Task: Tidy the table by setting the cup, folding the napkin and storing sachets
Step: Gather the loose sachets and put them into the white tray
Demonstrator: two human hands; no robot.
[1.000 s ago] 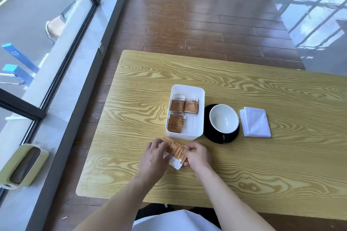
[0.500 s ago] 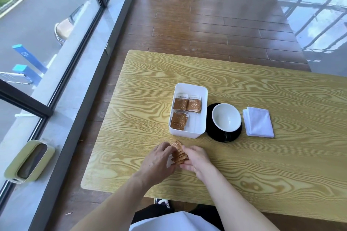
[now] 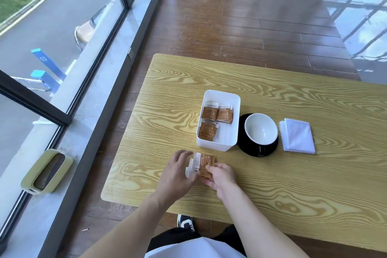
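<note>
A small stack of brown-and-white sachets (image 3: pixel 204 163) lies on the wooden table (image 3: pixel 293 174) just in front of the white box (image 3: pixel 228 142). My left hand (image 3: pixel 178 174) and my right hand (image 3: pixel 221 176) press on the stack from either side, fingers curled around its edges. The white box holds several more brown sachets (image 3: pixel 216 114) in its left half. To its right a white cup (image 3: pixel 261 129) sits on a black saucer (image 3: pixel 247 146). A folded white napkin (image 3: pixel 297 139) lies right of the saucer.
The table's left edge runs beside a window wall with a grey sill. A pale green container (image 3: pixel 47 172) stands on the sill at lower left. Dark wooden floor stretches beyond the table's far edge. My shoe (image 3: pixel 186 223) shows under the near edge.
The fanned sachets have been squared into a tighter stack between my two hands, now lying flat with the top one facing up. The camera has shifted slightly.
</note>
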